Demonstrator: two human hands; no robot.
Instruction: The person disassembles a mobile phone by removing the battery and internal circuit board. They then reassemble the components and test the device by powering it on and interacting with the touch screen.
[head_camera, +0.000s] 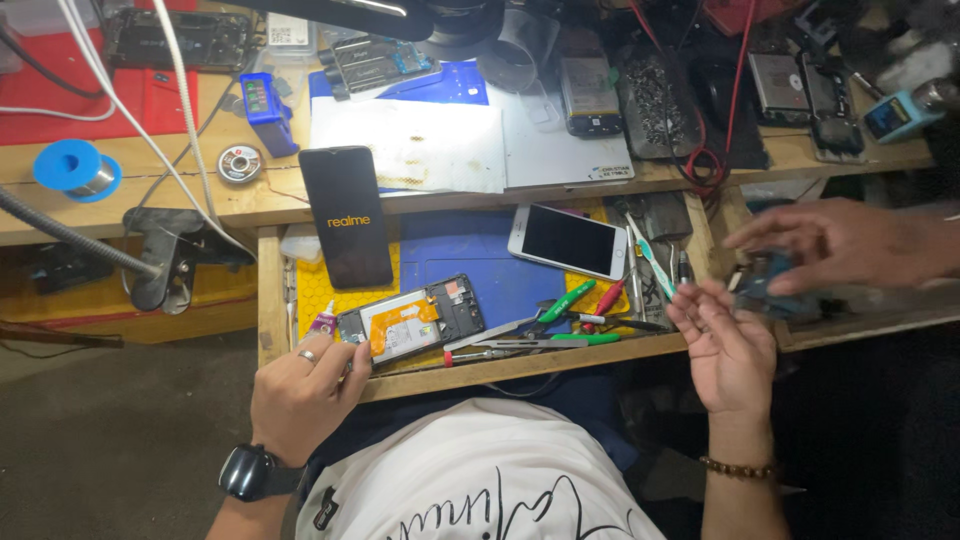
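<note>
Left hand (305, 385) rests fingers-down on the near-left corner of the opened phone (412, 322), gripping nothing; the phone's long axis runs rightward from it. Right hand (728, 350), open-palmed and empty, hangs well right of the phone, beneath another person's hand (840, 245) holding a blurred blue part (768, 283).

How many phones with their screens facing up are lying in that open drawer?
2. A black phone leans over the drawer's back edge at left; a white phone lies farther right. The opened phone shows its insides. More may be hidden.
</note>
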